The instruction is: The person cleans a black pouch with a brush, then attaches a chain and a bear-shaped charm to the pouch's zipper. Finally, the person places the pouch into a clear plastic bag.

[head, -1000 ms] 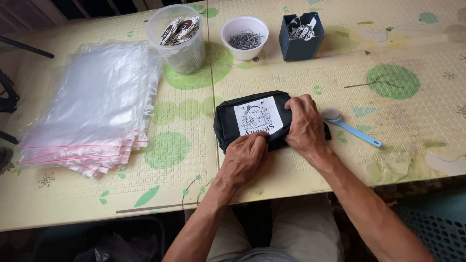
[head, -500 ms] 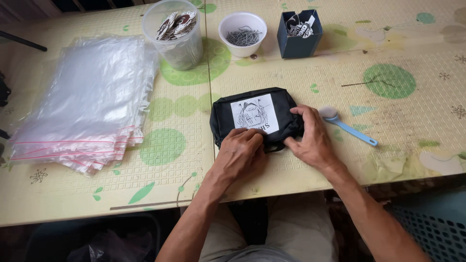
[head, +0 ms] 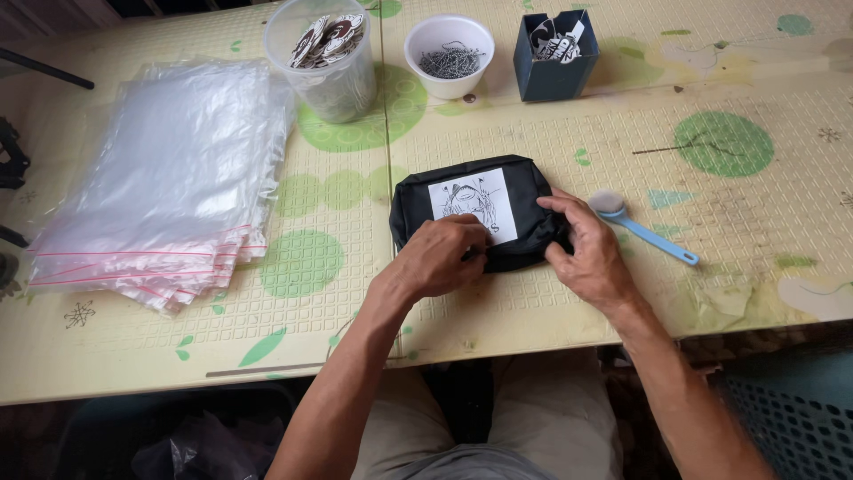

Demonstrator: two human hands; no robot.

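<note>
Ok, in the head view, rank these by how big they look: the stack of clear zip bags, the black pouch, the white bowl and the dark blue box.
1. Stack of clear zip bags
2. Black pouch
3. White bowl and dark blue box: look alike, unranked.

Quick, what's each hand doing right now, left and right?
Left hand: fingers curled down on the black pouch, pressing its front edge.
Right hand: gripping the pouch's right end.

Matt black cloth pouch with white paper label, glossy clear plastic bags, embossed plastic tablecloth
</note>
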